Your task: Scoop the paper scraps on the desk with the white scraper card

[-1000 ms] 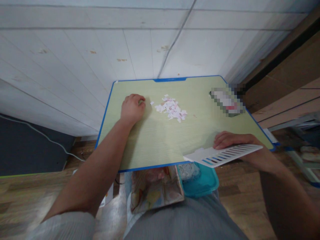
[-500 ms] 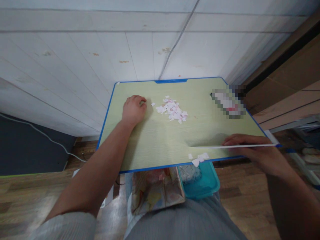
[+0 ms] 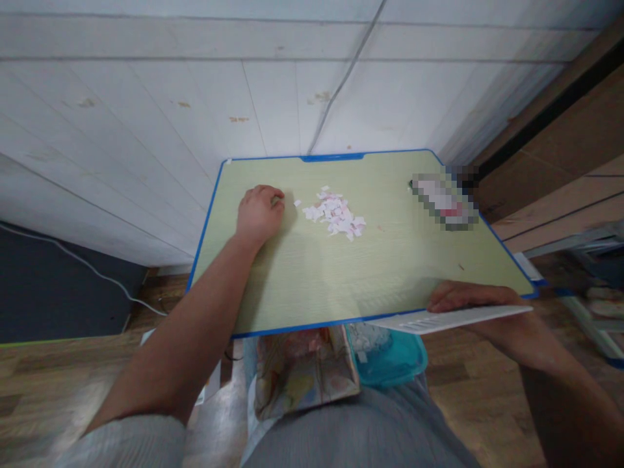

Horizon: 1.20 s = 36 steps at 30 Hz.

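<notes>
My left hand [image 3: 262,209] rests on the pale green tabletop [image 3: 302,279], loosely curled, with a gap between thumb and fingers and nothing visible in it. Just right of it lies a loose pile of small white and pinkish paper scraps [image 3: 336,214]. At the front right edge, my right hand [image 3: 478,300] grips a thin white card [image 3: 448,318], tilted and seen nearly edge-on, with striped marks on it. Below the card's left end, a turquoise plastic container [image 3: 412,361] holds white paper bits [image 3: 369,338].
A patterned bag [image 3: 307,383] sits on the lap beside the container. A blurred-out object [image 3: 444,203] lies at the tabletop's right side. The table has a blue rim, and a white panelled wall [image 3: 195,110] with a cable [image 3: 346,78] stands behind it. Cardboard [image 3: 556,169] is at right.
My right hand has drawn the card toward me, past the table's front edge. The few scraps at that edge are gone from the tabletop. My left hand has stayed in place.
</notes>
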Tool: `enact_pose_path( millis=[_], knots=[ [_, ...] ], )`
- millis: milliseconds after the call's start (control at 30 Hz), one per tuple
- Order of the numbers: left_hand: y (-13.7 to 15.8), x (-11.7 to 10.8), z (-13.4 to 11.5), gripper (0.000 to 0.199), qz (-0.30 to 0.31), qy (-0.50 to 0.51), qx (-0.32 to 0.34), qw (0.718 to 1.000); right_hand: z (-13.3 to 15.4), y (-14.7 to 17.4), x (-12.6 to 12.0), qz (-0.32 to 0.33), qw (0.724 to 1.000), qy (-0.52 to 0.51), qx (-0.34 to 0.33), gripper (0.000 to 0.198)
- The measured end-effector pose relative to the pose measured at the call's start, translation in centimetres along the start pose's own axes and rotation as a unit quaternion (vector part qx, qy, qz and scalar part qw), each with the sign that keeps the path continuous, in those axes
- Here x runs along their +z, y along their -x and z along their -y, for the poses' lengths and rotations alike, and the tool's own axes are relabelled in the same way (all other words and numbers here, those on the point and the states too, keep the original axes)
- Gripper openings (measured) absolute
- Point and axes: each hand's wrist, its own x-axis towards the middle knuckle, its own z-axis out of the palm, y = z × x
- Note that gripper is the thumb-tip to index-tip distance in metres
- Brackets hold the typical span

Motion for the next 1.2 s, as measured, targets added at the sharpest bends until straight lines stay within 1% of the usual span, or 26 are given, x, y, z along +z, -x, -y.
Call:
enact_pose_path(
  millis=[133, 233, 267, 333, 400, 467, 533, 600, 700, 800, 900, 967, 1033, 1100, 1200],
  knots=[
    [0.1, 0.0, 0.0, 0.030, -0.005, -0.004, 0.001, 1.000, -0.2, 0.4, -0.3, 0.001, 1.000, -0.013, 0.002, 0.042],
    [0.2, -0.1, -0.1, 0.031, 0.000, -0.006, 0.001, 1.000, -0.6, 0.7, -0.8, 0.000, 0.999, 0.021, 0.045, 0.045],
    [0.2, -0.2, -0.2, 0.031, 0.002, -0.006, 0.001, 1.000, -0.8, 0.6, -1.0, -0.016, 0.997, 0.038, 0.061, 0.043],
    [0.2, -0.3, -0.3, 0.032, 0.004, -0.006, 0.000, 1.000, -1.3, -0.2, -1.1, -0.092, 0.990, 0.066, 0.081, 0.034],
    [0.2, -0.3, -0.4, 0.032, 0.004, -0.008, -0.001, 1.000, -1.7, -1.7, -1.1, -0.201, 0.975, 0.065, 0.074, 0.027],
    [0.3, -0.4, -0.5, 0.032, 0.003, -0.010, -0.002, 1.000, -2.0, -3.9, -0.9, -0.278, 0.957, 0.044, 0.070, 0.032],
    [0.3, -0.5, -0.7, 0.031, 0.004, -0.010, -0.006, 1.000, -2.4, -6.2, -0.7, -0.340, 0.935, 0.055, 0.087, 0.036],
    [0.4, -0.6, -0.8, 0.031, 0.007, -0.008, -0.010, 1.000, -2.7, -8.3, -0.1, -0.368, 0.923, 0.056, 0.093, 0.034],
    [0.4, -0.7, -0.9, 0.032, 0.007, -0.002, -0.013, 1.000, -3.0, -10.6, 1.6, -0.361, 0.927, 0.072, 0.073, 0.029],
    [0.3, -0.7, -0.7, 0.032, -0.009, 0.014, -0.016, 1.000, -2.7, -11.8, 4.7, -0.303, 0.938, 0.159, 0.054, 0.031],
    [0.1, -0.7, -0.2, 0.032, -0.046, 0.036, -0.022, 0.998, -1.7, -12.1, 7.9, -0.244, 0.948, 0.205, 0.028, 0.034],
    [0.0, -0.9, 0.1, 0.030, -0.070, 0.043, -0.026, 0.996, -0.8, -12.0, 9.4, -0.226, 0.949, 0.221, 0.008, 0.036],
    [-0.2, -1.0, 0.2, 0.029, -0.090, 0.046, -0.034, 0.994, 0.0, -12.1, 10.2, -0.241, 0.946, 0.215, -0.004, 0.037],
    [-0.3, -1.1, 0.3, 0.028, -0.105, 0.050, -0.044, 0.992, 0.8, -12.7, 10.4, -0.260, 0.945, 0.198, -0.020, 0.036],
    [-0.4, -1.2, 0.3, 0.027, -0.119, 0.064, -0.056, 0.989, 2.0, -14.7, 10.9, -0.251, 0.946, 0.198, -0.058, 0.034]
  ],
)
